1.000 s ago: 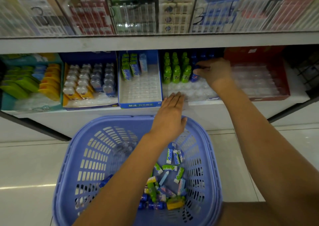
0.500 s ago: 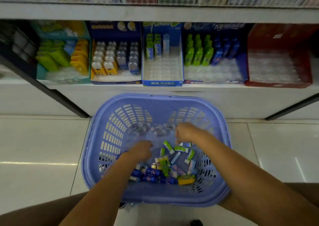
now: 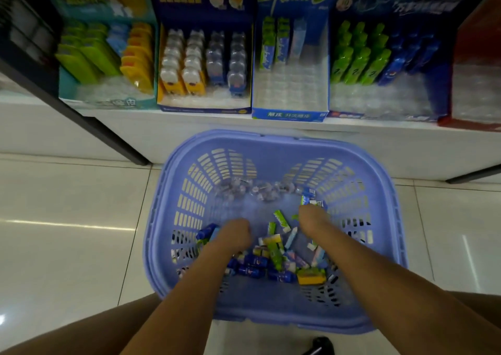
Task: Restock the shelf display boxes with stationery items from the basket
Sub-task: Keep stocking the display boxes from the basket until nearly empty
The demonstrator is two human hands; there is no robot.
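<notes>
Basket [image 3: 168, 219] of stationery items [image 3: 274, 257]; part-filled display boxes [image 3: 290, 115]

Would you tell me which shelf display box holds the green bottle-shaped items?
The dark blue box second from the right: green bottles stand in its back rows beside blue ones.

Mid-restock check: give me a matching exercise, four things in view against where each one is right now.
Things:
1 basket
2 red display box
3 green bottles
4 left hand

Places:
A far right of the shelf
B down inside the basket
C on the floor tiles
D beside the blue bottles in a shelf box

Pairs: 1-C; 2-A; 3-D; 4-B
</notes>
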